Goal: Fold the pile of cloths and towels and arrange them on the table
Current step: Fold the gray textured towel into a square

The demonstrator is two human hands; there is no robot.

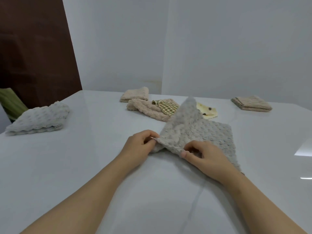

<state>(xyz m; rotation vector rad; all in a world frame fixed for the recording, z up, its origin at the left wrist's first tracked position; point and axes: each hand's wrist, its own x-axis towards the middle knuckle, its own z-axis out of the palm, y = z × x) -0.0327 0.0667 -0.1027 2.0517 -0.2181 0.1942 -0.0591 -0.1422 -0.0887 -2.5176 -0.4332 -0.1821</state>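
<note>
The grey bobbled cloth (194,130) is in the person's hands at the near middle of the white table (84,166). The left hand (138,144) pinches one corner between thumb and fingertips. The right hand (204,156), just beside it, pinches the neighbouring edge the same way. From the two pinches one flap rises away from the person to a peak, while the rest of the cloth lies flat on the table beyond and to the right of the right hand. This looks like the first fold of this piece, only half made.

Three pieces look finished. A folded pale grey towel (38,118) sits well to the left of the grip, a folded beige towel (135,94) lies far beyond it, and another folded beige towel (251,103) lies beyond and to the right.

Just past the raised flap lies the remaining heap, not yet folded: a fluffy beige towel (146,108), a green checked cloth (168,107) resting on it, and a yellow dotted cloth (208,112) partly hidden by the flap. By this count the task is near halfway, with the held cloth and three more left.
</note>
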